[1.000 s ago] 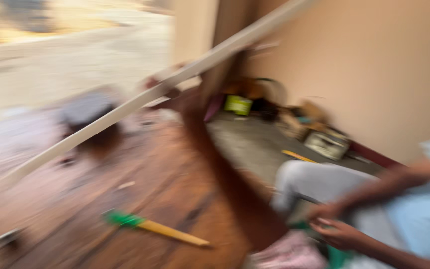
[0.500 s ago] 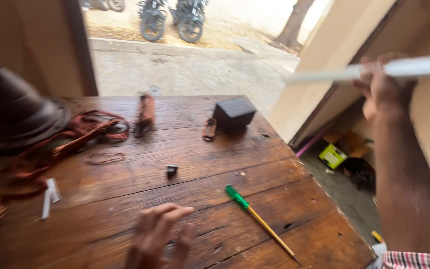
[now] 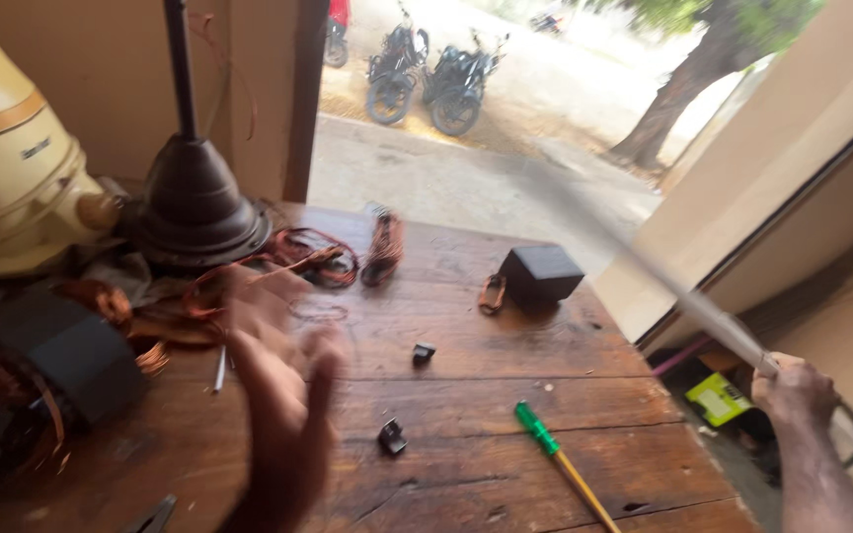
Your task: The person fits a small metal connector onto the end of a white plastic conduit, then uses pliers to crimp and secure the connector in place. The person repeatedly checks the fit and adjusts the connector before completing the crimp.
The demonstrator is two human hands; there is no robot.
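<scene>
Where right hand [image 3: 794, 393] grips: long, thin white rod [image 3: 644, 271], blurred.

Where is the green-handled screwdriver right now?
The screwdriver lies on the wooden table, near its front right edge, between a small black part and the right hand.

A worn, scratched brown wooden table [image 3: 505, 365] fills the lower frame, bearing a green translucent plastic-handled screwdriver [image 3: 555, 454] with a yellow shaft, a matt black plastic box [image 3: 540, 273] and shiny copper wire coils [image 3: 308, 259]; at upper left, a glossy cream plastic housing [image 3: 12, 178].
</scene>
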